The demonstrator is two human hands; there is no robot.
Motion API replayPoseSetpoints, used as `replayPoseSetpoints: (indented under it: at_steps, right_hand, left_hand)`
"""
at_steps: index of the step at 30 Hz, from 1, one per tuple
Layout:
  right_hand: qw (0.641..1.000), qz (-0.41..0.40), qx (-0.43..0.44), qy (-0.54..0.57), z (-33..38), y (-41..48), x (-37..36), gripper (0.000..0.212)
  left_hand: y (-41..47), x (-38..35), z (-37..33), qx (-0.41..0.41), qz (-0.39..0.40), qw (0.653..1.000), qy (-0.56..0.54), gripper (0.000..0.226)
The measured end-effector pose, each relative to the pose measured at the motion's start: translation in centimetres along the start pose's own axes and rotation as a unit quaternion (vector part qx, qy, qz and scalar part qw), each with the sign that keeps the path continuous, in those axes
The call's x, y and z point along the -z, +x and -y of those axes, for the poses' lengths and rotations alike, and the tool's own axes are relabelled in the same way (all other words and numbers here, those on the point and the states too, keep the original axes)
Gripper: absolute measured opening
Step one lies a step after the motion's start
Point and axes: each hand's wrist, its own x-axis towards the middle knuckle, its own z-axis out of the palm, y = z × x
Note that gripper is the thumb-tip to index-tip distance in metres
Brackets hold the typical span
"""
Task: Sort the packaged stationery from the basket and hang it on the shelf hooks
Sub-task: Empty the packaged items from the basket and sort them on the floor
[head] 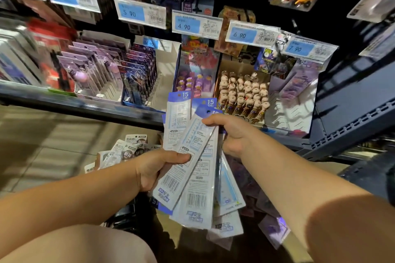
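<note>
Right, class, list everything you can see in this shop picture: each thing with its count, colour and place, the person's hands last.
ruler packs: at least five, white and blue, fanned out at centre
price tags: four readable, others blurred, blue and white, along the hook rail
purple character packs: a row, uncountable, left shelf tray
figure-topped pens: many, beige, box on the shelf
small packs: several, white with round brown labels, low down at left
left hand: one, grips the fan's lower half
right hand: one, pinches a pack's upper end
</note>
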Motion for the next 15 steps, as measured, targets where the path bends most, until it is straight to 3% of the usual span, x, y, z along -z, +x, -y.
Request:
replayPoseSetpoints:
  at_steps: [3, 6, 11, 15]
  right_hand:
    - [0.997, 0.065, 0.013, 0.033, -0.4, -0.5, 0.4, 0.014]
    - [0.993, 0.116, 0.01, 0.03, -0.8, -0.9, 1.1, 0.034]
    - [0.977, 0.204, 0.001, -0.061, -2.3, -1.2, 2.1, 0.05]
    - [0.977, 0.194, 0.02, -0.083, -3.1, -1.1, 2.3, 0.049]
  left_hand:
    - [0.1, 0.6, -0.1, -0.017, -0.006, 1.0, -0.005, 0.052]
    - [0.1, 0.8, -0.4, -0.029, -0.045, 0.998, -0.018, 0.031]
    - [-0.2, 0.8, -0.6, -0.042, -0.076, 0.995, -0.039, 0.048]
    - [-0.4, 0.2, -0.9, -0.05, -0.079, 0.995, -0.022, 0.051]
